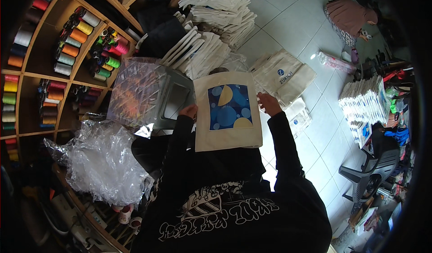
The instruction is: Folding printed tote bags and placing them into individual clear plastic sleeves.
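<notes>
While both hands close, left grip [189, 111], right grip [268, 103], pinching tote bag [228, 111] edges.

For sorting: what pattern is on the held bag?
Blue square with circles, some yellow, on cream bag; head view.

Both hands, left hand [189, 112] and right hand [269, 103], hold a cream tote bag [228, 111].

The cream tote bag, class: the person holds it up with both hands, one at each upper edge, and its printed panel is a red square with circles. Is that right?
Not quite. In the head view the tote bag, held by the left hand and right hand, has a blue panel with blue and yellow circles, not red.
</notes>
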Motion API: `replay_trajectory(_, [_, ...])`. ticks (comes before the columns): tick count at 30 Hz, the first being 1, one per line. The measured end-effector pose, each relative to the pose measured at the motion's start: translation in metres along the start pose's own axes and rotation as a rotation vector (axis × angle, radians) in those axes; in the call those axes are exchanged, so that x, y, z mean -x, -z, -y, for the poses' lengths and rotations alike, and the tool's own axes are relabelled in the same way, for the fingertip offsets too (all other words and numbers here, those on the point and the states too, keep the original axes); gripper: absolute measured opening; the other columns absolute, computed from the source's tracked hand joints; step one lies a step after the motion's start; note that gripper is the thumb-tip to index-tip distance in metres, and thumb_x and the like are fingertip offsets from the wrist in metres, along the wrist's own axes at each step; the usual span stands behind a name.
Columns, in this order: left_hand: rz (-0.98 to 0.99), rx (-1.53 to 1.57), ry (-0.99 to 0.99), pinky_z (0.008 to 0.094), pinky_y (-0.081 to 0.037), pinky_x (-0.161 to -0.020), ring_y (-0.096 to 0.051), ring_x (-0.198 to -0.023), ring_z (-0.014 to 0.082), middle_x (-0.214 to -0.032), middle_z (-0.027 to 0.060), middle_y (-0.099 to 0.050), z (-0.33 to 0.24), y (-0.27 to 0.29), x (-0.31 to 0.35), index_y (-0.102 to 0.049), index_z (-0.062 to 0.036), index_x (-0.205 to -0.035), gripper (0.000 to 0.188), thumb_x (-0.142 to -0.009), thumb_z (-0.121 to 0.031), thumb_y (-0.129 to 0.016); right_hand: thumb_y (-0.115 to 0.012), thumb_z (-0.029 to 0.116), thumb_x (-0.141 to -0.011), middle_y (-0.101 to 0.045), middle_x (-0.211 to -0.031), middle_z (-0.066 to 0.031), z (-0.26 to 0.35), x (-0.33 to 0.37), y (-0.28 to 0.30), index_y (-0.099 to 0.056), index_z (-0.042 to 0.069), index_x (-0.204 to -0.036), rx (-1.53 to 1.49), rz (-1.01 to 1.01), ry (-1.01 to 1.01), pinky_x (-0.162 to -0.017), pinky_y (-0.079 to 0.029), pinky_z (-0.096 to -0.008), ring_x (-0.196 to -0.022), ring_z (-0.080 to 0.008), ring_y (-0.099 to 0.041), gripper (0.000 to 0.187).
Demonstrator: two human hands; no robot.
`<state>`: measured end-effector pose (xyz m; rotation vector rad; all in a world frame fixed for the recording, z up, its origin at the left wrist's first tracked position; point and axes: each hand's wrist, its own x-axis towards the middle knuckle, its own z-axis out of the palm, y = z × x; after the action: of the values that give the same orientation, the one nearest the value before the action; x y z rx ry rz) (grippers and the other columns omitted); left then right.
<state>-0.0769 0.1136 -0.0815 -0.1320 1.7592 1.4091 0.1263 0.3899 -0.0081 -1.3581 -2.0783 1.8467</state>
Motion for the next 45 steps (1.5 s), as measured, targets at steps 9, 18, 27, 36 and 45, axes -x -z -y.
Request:
replay_trajectory(9, [-0.090,-0.028,-0.134,0.0253,-0.037,-0.042,-0.050,-0.048,0.0115,-0.061,0.0035,-0.056,-0.007,-0.002,0.014,-0.062,-0.0005,-0.081,0.017,-0.075,-0.015,-0.069,-0.058,0.021,-0.082,-0.061,-0.070,-0.0043,-0.024,-0.007,-0.017,-0.056,0.005,-0.081,-0.398,-0.050,-0.097,-0.046,-0.043,-0.0230,-0.055,-0.0114,-0.057,0.017])
replay_trajectory(18, [-0.038,-0.036,-0.107,0.0223,-0.045,-0.049,-0.054,-0.053,0.0097,-0.067,0.0056,-0.059,-0.004,0.002,0.028,-0.060,0.0006,-0.084,0.018,-0.078,-0.016,-0.064,-0.057,0.020,-0.084,-0.059,-0.075,-0.0029,-0.033,0.006,-0.003,-0.054,0.007,-0.082,-0.400,0.088,-0.124,-0.045,-0.039,-0.0218,-0.061,-0.0104,-0.056,0.013])
replay_trajectory(27, [-0.148,-0.310,-0.238,0.0251,-0.048,-0.050,-0.058,-0.055,0.0129,-0.065,0.0080,-0.061,0.000,-0.004,0.023,-0.063,0.0000,-0.081,0.023,-0.074,-0.021,-0.068,-0.057,0.020,-0.084,-0.059,-0.071,-0.0002,-0.033,0.007,-0.005,-0.054,0.008,-0.080,-0.364,0.062,-0.103,-0.047,-0.040,-0.0198,-0.060,-0.0075,-0.055,0.013])
replay_trajectory(36, [-0.194,-0.448,-0.349,0.0307,-0.048,-0.065,-0.062,-0.072,0.0178,-0.073,0.0087,-0.064,0.011,-0.005,0.019,-0.063,-0.0036,-0.079,0.021,-0.072,-0.023,-0.067,-0.057,0.023,-0.084,-0.058,-0.072,0.0017,-0.034,0.012,-0.004,-0.054,0.010,-0.079,-0.348,0.079,-0.098,-0.053,-0.043,-0.0201,-0.062,-0.0066,-0.054,0.014])
replay_trajectory(45, [-0.012,-0.331,-0.129,0.0277,-0.050,-0.063,-0.059,-0.072,0.0129,-0.078,0.0069,-0.062,0.007,0.008,0.038,-0.062,0.0004,-0.089,0.023,-0.081,-0.022,-0.060,-0.057,0.021,-0.084,-0.055,-0.068,0.0007,-0.039,0.035,0.004,-0.052,0.008,-0.073,-0.218,0.112,-0.082,-0.052,-0.044,-0.0200,-0.059,-0.0061,-0.051,0.018])
